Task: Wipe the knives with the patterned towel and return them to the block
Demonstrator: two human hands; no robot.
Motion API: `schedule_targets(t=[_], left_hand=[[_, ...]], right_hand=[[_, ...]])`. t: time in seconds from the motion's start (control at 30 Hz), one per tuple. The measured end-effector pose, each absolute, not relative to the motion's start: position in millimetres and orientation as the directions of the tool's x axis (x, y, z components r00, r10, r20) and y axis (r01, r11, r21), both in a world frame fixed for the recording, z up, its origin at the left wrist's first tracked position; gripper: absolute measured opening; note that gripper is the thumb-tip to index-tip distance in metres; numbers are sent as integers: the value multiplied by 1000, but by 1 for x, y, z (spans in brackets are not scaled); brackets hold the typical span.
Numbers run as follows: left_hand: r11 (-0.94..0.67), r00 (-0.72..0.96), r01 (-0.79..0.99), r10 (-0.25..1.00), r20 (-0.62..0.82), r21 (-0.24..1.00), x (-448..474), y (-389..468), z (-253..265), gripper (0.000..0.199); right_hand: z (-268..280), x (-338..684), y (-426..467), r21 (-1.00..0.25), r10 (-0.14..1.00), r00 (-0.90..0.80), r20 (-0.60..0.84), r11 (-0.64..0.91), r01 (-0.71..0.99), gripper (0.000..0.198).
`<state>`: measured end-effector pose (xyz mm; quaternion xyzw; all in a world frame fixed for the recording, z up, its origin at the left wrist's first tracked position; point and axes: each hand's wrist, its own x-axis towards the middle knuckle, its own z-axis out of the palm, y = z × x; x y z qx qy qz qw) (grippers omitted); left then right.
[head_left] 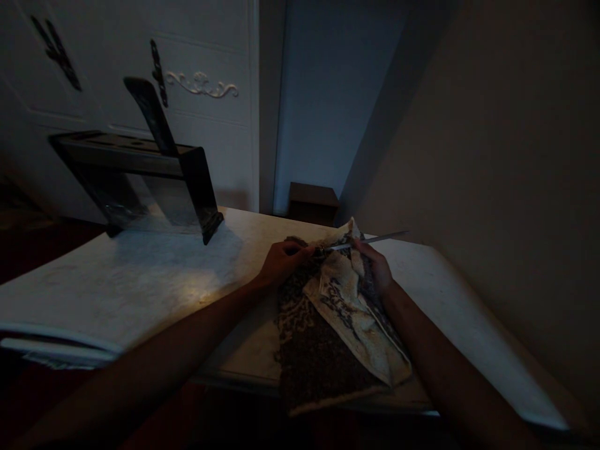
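A knife lies level above the tabletop, its narrow blade (391, 235) pointing to the right. My left hand (285, 262) is closed round the handle end, and the handle is mostly hidden by the fingers. A brown and cream patterned towel (344, 294) hangs below the knife, spread over the table's front edge. With my right hand (377, 265) I pinch a fold of this towel against the blade, and the tip sticks out past my fingers.
A knife block (195, 187) with clear sides stands at the back left, a dark-handled knife (152, 115) upright in it. The white table (234, 262) reaches a wall (492, 156) at right. White cabinet doors (210, 131) and a small brown box (313, 197) are behind.
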<state>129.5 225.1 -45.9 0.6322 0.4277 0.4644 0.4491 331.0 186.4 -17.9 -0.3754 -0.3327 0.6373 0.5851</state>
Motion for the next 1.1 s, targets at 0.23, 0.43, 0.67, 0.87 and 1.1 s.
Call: schedule_targets(t=[0.23, 0.43, 0.67, 0.87, 1.1], left_hand=[[-239, 252, 96, 945, 208, 966, 130, 224, -46, 36], [-235, 255, 105, 946, 202, 966, 131, 223, -44, 36], [-255, 256, 110, 941, 220, 961, 130, 224, -45, 35], [-250, 266, 106, 940, 215, 962, 130, 223, -44, 35], [-261, 260, 124, 940, 223, 957, 129, 223, -44, 37]], right_hand=[[-18, 330, 185, -884, 993, -57, -106, -120, -452, 25], [-23, 333, 187, -852, 987, -65, -148, -160, -499, 18], [-20, 330, 186, -855, 992, -45, -115, -122, -504, 23], [-19, 328, 184, -860, 991, -47, -127, -133, -493, 26], [-18, 328, 184, -845, 989, -48, -143, -147, -515, 24]])
